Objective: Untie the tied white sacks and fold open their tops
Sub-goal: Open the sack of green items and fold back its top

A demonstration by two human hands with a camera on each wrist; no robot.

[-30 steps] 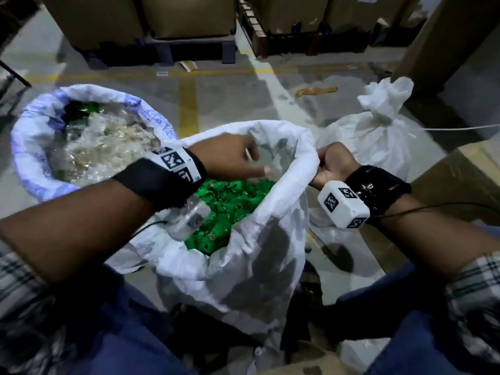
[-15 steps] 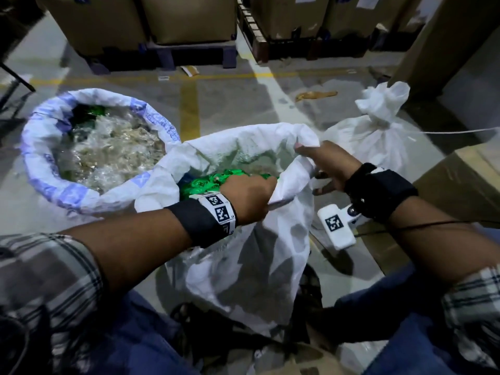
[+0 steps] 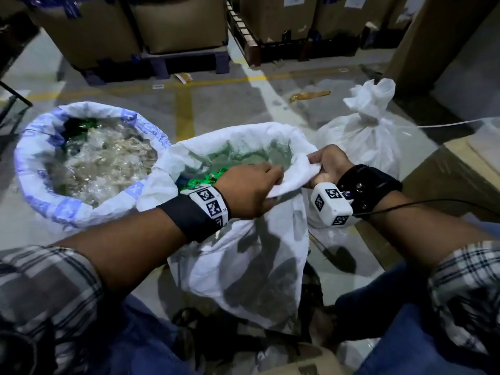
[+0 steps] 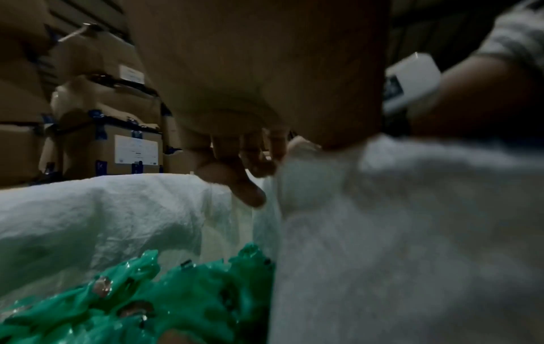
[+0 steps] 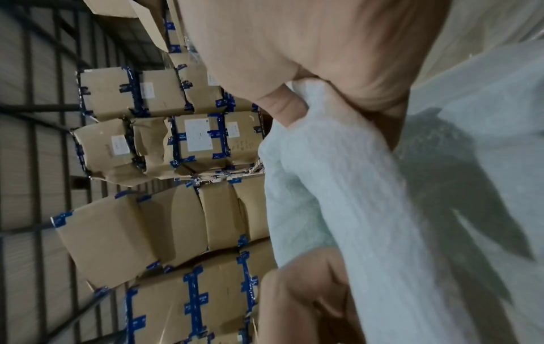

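Observation:
An untied white sack point(image 3: 243, 266) stands between my knees, its mouth wide and green plastic pieces point(image 3: 200, 181) showing inside. My left hand point(image 3: 251, 190) grips the near right part of its rim, fingers inside the mouth and thumb outside. My right hand point(image 3: 324, 163) pinches the same rolled rim point(image 3: 292, 177) just to the right. In the left wrist view my fingers point(image 4: 244, 186) curl over the white fabric point(image 4: 382, 232) above the green pieces point(image 4: 176, 298). The right wrist view shows my thumb point(image 5: 282, 107) clamped on the folded cloth point(image 5: 338, 186). A tied white sack point(image 3: 362, 139) stands behind, knotted at the top.
An opened sack with blue print point(image 3: 54, 185), its rim folded down over clear plastic scraps, stands at the left. Cardboard boxes on pallets point(image 3: 167, 28) line the back. A brown carton point(image 3: 454, 174) sits at the right. A white cord point(image 3: 446, 123) runs across the concrete floor.
My left hand has shifted right along the rim toward my right hand. My right hand has turned from reaching over the rim to pinching it. The sack's mouth stands wider.

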